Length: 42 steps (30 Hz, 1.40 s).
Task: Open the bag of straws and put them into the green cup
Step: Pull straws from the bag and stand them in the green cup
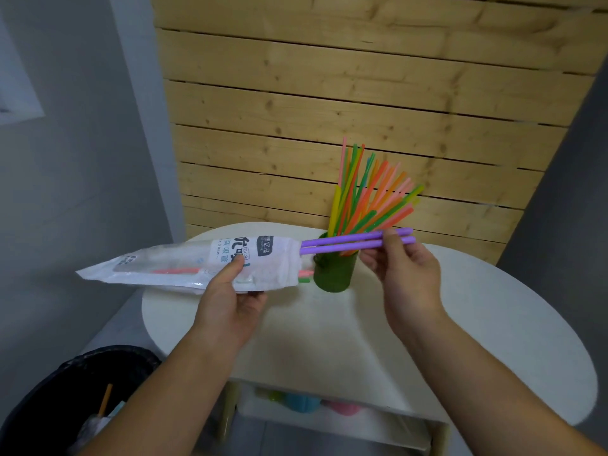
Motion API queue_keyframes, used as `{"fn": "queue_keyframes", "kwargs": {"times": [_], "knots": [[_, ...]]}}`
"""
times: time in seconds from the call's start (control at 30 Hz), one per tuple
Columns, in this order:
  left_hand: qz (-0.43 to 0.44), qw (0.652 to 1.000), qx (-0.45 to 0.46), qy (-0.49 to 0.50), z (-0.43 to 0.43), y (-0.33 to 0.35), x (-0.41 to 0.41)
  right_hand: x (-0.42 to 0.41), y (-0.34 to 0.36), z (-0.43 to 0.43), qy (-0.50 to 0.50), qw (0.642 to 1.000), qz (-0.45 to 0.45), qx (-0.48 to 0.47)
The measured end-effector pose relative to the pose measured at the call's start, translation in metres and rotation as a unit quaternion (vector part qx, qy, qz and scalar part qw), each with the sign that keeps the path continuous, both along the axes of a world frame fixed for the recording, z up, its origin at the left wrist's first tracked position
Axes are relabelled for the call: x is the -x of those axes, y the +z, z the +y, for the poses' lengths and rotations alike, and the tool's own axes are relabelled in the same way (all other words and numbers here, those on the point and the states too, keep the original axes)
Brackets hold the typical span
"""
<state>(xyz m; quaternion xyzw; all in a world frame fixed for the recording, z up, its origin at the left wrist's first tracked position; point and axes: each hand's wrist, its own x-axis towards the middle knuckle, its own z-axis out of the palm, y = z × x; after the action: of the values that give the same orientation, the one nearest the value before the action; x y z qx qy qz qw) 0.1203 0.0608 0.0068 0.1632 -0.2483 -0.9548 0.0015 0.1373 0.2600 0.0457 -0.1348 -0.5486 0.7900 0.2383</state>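
A: What is shown in the head view?

B: A white plastic bag (197, 266) is gripped in the closed fingers of the left hand (230, 299) and held level above a round white table (493, 324). Two purple straws (345, 242), half drawn from its open end, are pinched in the right hand (404, 268). Just behind, a green cup (334, 273) is seen on the table, already packed with fanned straws.

A: What could go wrong?

B: The cup could be tipped if the crowded straws are nudged on insertion. Loose straws left in the bag could be spilled if it is tilted.

A: And the materials?

B: The bag is thin, crinkled film with printing. The straws are smooth, stiff tubes. The cup is glossy and cylindrical.
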Motion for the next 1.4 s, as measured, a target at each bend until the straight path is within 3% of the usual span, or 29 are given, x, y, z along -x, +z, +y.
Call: {"fn": "queue_keyframes", "kwargs": {"times": [0.1,0.33,0.67,0.9,1.23,1.4], "knots": [[-0.007,1.0,-0.016,0.02,-0.002,-0.002,0.004,-0.002,0.009,0.018,-0.058,0.995,0.036,-0.079],[-0.007,0.999,-0.026,0.025,0.004,-0.007,0.005,-0.004,0.007,0.036,-0.124,0.979,0.047,-0.155],[-0.004,1.0,-0.003,0.02,0.007,-0.003,0.0,0.015,0.006,0.033,-0.099,0.935,0.029,-0.338],[0.005,1.0,0.008,0.014,0.005,-0.002,-0.002,0.037,-0.006,0.032,-0.03,0.934,-0.033,-0.355],[0.022,1.0,0.006,0.0,0.007,-0.001,-0.001,0.037,-0.022,0.033,0.019,0.927,-0.05,-0.372],[0.031,1.0,0.006,-0.001,0.008,0.0,-0.001,0.024,-0.028,0.031,0.007,0.924,-0.154,-0.35]]}}
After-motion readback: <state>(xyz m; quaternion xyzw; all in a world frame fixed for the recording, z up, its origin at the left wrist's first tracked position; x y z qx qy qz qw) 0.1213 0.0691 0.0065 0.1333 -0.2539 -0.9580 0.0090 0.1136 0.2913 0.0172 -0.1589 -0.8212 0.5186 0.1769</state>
